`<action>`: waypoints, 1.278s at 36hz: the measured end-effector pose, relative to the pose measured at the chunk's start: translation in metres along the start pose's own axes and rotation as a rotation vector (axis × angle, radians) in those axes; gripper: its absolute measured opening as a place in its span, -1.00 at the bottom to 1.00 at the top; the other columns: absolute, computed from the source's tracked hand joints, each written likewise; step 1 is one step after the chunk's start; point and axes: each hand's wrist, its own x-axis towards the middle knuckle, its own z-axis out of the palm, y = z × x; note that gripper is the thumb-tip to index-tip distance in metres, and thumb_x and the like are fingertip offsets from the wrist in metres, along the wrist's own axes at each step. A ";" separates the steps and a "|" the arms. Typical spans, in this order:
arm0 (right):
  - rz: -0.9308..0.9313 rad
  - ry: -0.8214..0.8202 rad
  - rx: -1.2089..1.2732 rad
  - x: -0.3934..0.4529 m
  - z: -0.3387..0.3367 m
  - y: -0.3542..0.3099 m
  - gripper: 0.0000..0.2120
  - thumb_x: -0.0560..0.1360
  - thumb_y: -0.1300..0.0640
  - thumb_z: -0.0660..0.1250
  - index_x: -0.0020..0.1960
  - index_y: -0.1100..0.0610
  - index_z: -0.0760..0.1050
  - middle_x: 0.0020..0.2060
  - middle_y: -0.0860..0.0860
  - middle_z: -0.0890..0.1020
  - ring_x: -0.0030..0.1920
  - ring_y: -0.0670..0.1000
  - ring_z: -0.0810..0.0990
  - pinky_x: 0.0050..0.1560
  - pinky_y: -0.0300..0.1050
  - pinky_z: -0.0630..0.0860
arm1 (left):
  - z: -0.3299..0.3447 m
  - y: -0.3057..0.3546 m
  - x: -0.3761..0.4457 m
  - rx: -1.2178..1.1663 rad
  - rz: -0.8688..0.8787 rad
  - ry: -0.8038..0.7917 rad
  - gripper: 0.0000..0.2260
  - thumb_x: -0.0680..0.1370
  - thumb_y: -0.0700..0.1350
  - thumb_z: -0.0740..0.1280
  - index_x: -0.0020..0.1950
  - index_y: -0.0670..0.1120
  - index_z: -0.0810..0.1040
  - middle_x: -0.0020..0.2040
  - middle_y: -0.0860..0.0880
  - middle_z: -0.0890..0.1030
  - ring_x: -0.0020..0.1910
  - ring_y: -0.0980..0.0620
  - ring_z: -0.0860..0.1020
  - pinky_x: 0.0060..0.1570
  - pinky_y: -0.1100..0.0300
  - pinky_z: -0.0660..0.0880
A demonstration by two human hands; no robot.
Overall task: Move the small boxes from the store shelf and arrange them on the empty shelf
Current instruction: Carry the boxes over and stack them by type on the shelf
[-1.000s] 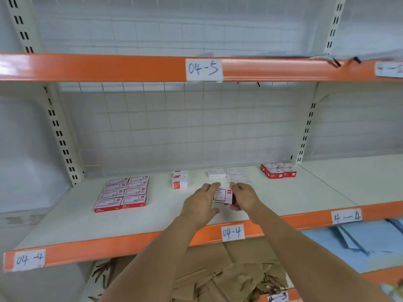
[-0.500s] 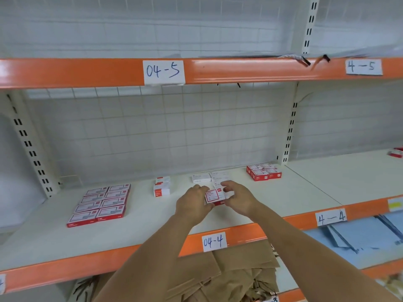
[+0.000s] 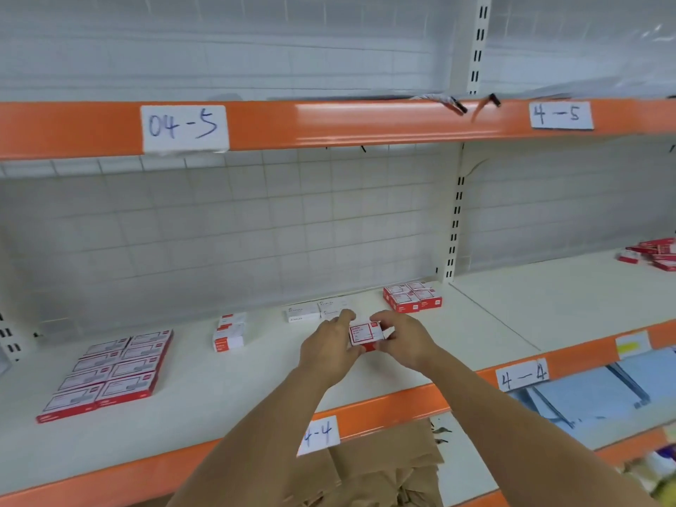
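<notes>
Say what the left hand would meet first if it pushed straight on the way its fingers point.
Probably the white boxes lying just behind the left hand, which helps grip the small red box. Its fingertips already overlap them in this view, so depth is uncertain.

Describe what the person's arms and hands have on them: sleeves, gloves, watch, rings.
Both forearms are bare up to the frame's bottom edge; no sleeve shows. The left hand and right hand wear no gloves. No watch or wristband is visible at either wrist. No rings stand out, though the fingers are slightly blurred, so a thin band cannot be ruled out.
</notes>
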 end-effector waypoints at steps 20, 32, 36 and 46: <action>-0.031 -0.138 -0.152 0.027 -0.073 0.126 -0.67 0.54 0.18 0.29 0.29 0.04 0.45 0.17 0.01 0.59 0.13 0.03 0.55 0.10 -0.13 0.48 | 0.082 0.114 0.055 0.029 -0.209 -0.005 -0.62 0.58 0.00 0.29 0.40 0.04 0.40 0.25 -0.02 0.47 0.24 0.01 0.45 0.12 0.09 0.49; -0.069 -0.042 -0.308 0.039 -0.072 0.129 -0.71 0.56 0.04 0.26 0.28 0.00 0.46 0.19 -0.03 0.59 0.18 0.03 0.55 0.19 -0.07 0.42 | 0.088 0.113 0.062 0.021 -0.280 0.112 -0.66 0.63 -0.20 0.15 0.37 0.02 0.47 0.26 -0.02 0.51 0.17 -0.01 0.52 0.12 0.15 0.48; -0.028 0.021 -0.383 0.043 -0.070 0.130 -0.74 0.57 -0.03 0.24 0.20 0.03 0.49 0.11 -0.02 0.61 0.12 0.03 0.56 0.14 -0.09 0.38 | 0.089 0.112 0.065 0.029 -0.312 0.119 -0.66 0.64 -0.15 0.15 0.38 0.08 0.46 0.25 0.03 0.56 0.19 0.01 0.53 0.11 0.16 0.50; -0.039 0.035 -0.498 0.055 -0.066 0.126 -0.76 0.59 -0.06 0.20 0.11 0.01 0.55 0.04 -0.03 0.61 0.07 0.00 0.56 0.11 -0.11 0.34 | 0.089 0.105 0.079 0.097 -0.307 0.105 -0.64 0.63 -0.07 0.18 0.44 0.10 0.37 0.28 0.04 0.54 0.24 0.03 0.50 0.11 0.14 0.49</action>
